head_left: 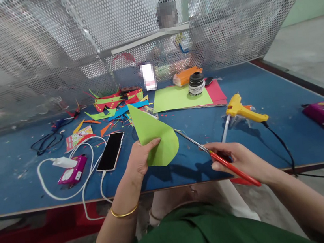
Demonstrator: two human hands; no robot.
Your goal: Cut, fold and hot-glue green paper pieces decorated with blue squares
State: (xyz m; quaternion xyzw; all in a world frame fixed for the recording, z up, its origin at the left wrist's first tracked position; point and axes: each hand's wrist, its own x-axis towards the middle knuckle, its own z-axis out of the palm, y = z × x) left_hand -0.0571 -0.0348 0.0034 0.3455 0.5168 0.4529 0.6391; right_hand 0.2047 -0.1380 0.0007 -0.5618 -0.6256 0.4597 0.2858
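A lime-green piece of paper (161, 141), pointed at the top and rounded at the lower right, is pinched in my left hand (144, 153) with the thumb lying across its front. My right hand (234, 158) grips red-handled scissors (227, 164) through the handles. The long metal blades point up and left, their tips close to the paper's right edge. Whether the tips touch the paper I cannot tell. The blades look nearly closed. Both hands are above the front part of the blue table (198, 168).
A yellow glue gun (245, 110) lies right of centre, its black cord running off the front edge. To the left are a phone (110, 151), a purple power socket (73, 171) and white cables. Paper scraps (127, 110), green sheets (173, 97) and a thread spool (196, 84) lie behind.
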